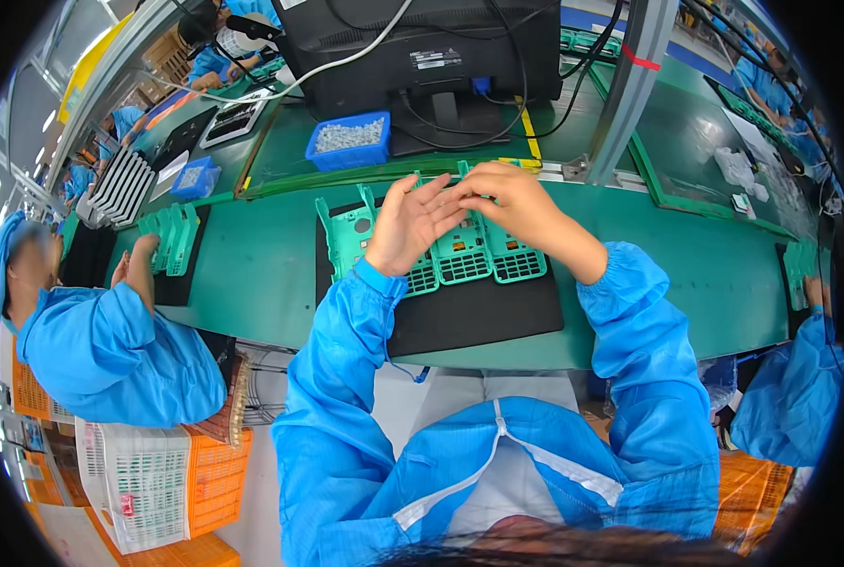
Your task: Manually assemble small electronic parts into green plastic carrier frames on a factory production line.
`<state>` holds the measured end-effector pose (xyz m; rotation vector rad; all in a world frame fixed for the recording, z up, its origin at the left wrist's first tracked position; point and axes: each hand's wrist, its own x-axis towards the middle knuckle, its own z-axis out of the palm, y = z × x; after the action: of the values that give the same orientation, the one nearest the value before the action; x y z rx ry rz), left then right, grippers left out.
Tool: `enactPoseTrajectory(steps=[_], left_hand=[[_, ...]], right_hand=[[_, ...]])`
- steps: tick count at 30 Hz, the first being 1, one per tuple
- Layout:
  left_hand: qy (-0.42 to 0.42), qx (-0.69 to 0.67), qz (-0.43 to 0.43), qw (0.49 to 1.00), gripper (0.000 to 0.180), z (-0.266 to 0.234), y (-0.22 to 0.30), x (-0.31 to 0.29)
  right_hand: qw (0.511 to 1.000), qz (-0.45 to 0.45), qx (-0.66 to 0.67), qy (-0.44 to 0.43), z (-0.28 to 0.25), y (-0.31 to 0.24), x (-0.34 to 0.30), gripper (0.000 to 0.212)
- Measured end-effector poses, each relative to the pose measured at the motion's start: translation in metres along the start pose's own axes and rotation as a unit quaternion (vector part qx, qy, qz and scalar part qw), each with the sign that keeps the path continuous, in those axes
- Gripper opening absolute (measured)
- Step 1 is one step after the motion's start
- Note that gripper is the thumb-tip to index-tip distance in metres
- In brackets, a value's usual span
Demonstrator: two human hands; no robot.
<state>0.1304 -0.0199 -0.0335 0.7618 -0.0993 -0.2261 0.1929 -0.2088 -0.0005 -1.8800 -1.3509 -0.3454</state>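
Head view, looking down: mint-green housings (464, 268) sit side by side on a black mat (478, 326) over a green worktop (630, 312), beneath the person's hands. The left hand (406, 227) is open, palm turned up, fingers loosely extended. The right hand (509, 200) bends its thumb and fingertips together at the left's fingertips; whether they pinch something small, I cannot tell. Neither hand appears to grip a housing. The housings look like moulded plastic, probably light, stiff and slightly slick; their thin upright tabs could snap, so the solid side edges seem the safest hold. Their near ends carry slotted grilles, with small orange details inside.
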Motion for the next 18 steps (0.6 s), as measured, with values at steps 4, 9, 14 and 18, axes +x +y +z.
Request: enactPoseTrajectory(steps=[4,9,14,18], left_hand=[[-0.012,0.013,0.008,1.000,0.070,-0.001,-0.002,0.000],[-0.017,0.011,0.017,1.000,0.068,0.008,-0.002,-0.003],[-0.070,-0.027,-0.003,0.997,0.066,0.009,0.003,-0.007],[0.083,0.362,0.193,0.908,0.043,0.008,0.005,-0.012]], right_hand=[[0.998,0.002,-0.063,-0.008,0.010,0.001,0.006,0.013],[0.996,0.000,-0.094,-0.005,0.016,0.001,0.006,0.011],[0.993,0.015,-0.116,0.015,0.019,0.001,0.004,0.011],[0.930,0.240,0.277,-0.002,0.014,0.003,0.002,0.008]])
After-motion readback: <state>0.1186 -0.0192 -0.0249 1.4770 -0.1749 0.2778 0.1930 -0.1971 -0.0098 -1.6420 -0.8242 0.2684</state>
